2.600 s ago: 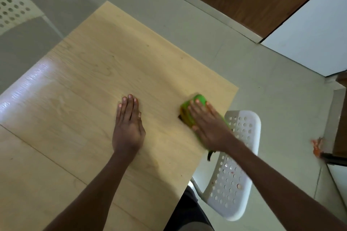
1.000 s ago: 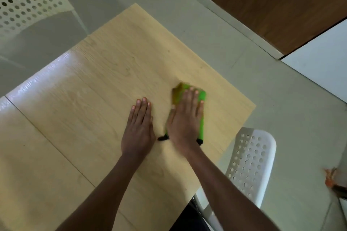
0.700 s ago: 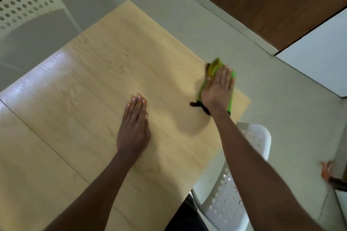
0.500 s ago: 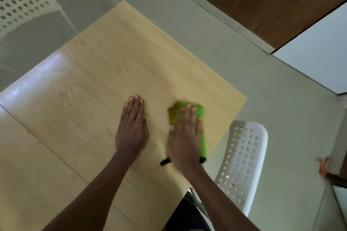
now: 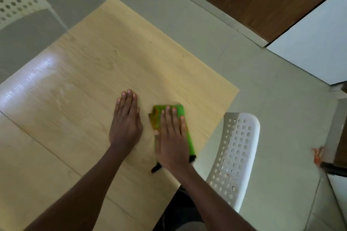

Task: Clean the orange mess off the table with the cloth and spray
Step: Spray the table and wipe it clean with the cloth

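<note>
Item: green cloth [image 5: 179, 110], folded, orange-stained along its left edge, lying on the wooden table [image 5: 97, 73] near the right-hand edge.
Right hand [image 5: 173, 137]: flat, fingers extended, pressing the cloth down; not curled around it.
Left hand [image 5: 126, 123]: open, palm down on bare wood just beside the cloth, bracing.
Spray: not in view.
Orange mess: none visible on the tabletop.
Handling note: keep even palm pressure, overlap strokes, turn to a clean fold; stop short of the edge beside the white chair [image 5: 237, 155].

Green cloth [image 5: 179, 110] mostly hidden under right hand [image 5: 172, 142], far chair [image 5: 16, 0] cut off at edge
</note>
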